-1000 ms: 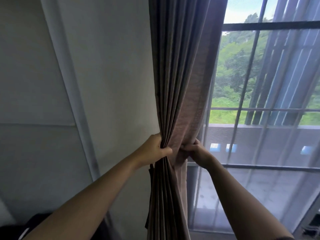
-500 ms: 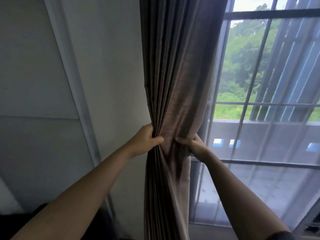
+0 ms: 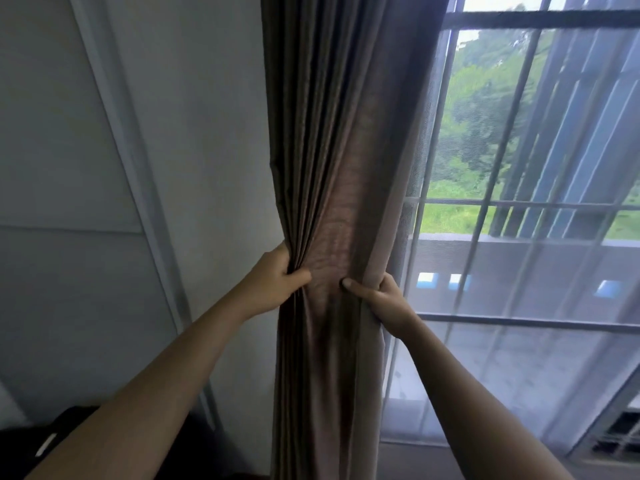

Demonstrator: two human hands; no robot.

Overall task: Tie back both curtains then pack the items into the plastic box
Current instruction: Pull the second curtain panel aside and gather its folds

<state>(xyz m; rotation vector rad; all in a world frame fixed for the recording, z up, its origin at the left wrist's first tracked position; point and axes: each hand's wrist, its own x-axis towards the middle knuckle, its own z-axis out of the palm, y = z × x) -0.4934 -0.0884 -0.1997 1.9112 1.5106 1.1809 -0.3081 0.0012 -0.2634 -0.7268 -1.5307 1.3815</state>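
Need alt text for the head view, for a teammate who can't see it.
Both hands gather a brown curtain: the left hand grips its left folds, the right hand its right edge. A sheer curtain veils the barred window on the right.

The brown pleated curtain (image 3: 332,168) hangs bunched into a narrow column beside the window, pinched in at mid-height.

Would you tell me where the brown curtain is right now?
In the head view the brown curtain hangs in the centre, between the wall on its left and the window on its right, gripped by the left hand and the right hand.
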